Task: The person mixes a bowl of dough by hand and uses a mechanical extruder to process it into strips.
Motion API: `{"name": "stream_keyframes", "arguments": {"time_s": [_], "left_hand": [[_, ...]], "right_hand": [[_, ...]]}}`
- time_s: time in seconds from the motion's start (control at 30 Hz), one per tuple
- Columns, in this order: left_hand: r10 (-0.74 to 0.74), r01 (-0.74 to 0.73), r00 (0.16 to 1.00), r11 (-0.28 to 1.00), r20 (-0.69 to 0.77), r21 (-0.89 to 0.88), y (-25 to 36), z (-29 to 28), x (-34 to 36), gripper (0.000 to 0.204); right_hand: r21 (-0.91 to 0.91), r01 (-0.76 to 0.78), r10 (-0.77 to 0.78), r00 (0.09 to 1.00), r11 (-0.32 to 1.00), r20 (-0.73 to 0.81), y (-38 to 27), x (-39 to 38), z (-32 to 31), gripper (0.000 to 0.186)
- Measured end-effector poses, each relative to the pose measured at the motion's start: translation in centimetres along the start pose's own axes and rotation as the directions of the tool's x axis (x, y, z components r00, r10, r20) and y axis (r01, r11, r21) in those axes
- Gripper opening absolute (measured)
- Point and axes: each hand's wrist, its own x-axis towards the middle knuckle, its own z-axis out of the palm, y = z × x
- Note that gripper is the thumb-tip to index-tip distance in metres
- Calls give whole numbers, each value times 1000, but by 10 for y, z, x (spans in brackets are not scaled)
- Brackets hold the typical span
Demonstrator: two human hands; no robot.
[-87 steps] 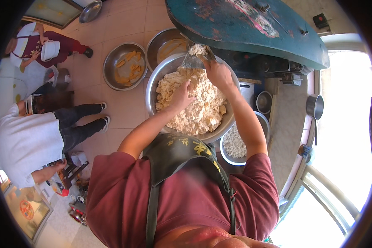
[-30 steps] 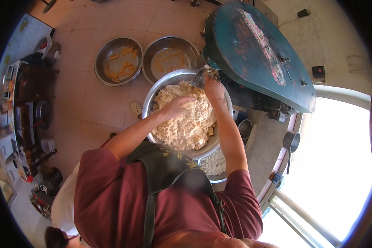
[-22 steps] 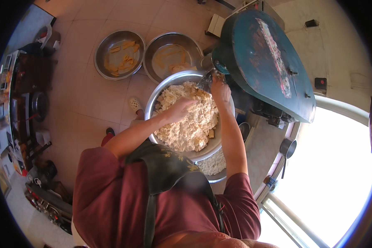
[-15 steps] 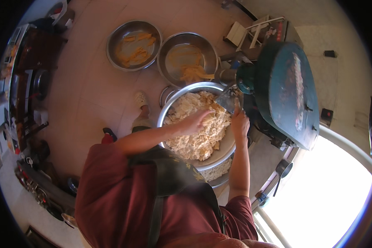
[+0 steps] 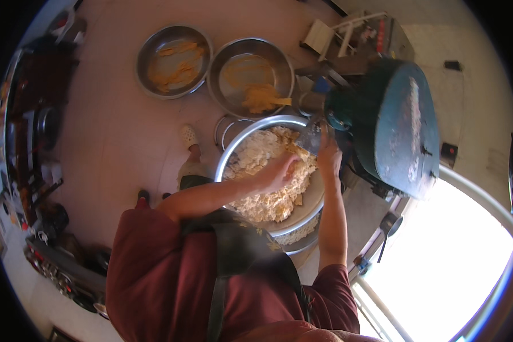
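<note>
A large metal basin in front of me holds a heap of pale yellow, crumbly dough. My left hand is over the middle of the heap with its fingers curled into the crumbs; dough seems to be in its grasp. On the basin's far right side, my right hand is up against a grey metal plate beside the machine. One finger points up along the plate and the others are folded; what they grip, if anything, is hidden. The big green machine stands just right of this hand.
Two wide metal pans with flattened orange-yellow strips lie on the floor beyond the basin. Another container of pale crumbs sits partly under the basin. A person's foot in a cream clog is left of the basin. A bright opening lies at right.
My left hand has moved slightly right, and its outstretched fingers have curled into the dough. My right hand has risen a little along the metal plate. The whole view has shifted slightly.
</note>
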Motion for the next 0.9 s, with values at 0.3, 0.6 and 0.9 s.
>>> {"name": "stream_keyframes", "arguments": {"time_s": [0.3, 0.6, 0.9], "left_hand": [[420, -232, 898, 709, -133, 666, 11, 22, 99, 46], [282, -336, 940, 679, 191, 652, 9, 26, -5, 15], [403, -358, 914, 742, 49, 567, 1, -4, -64, 30]], "right_hand": [[227, 44, -22, 995, 973, -98, 22, -46, -40, 42], [226, -36, 72, 986, 973, -152, 33, -23, 6, 35], [455, -180, 195, 981, 872, 15, 26, -123, -31, 31]]}}
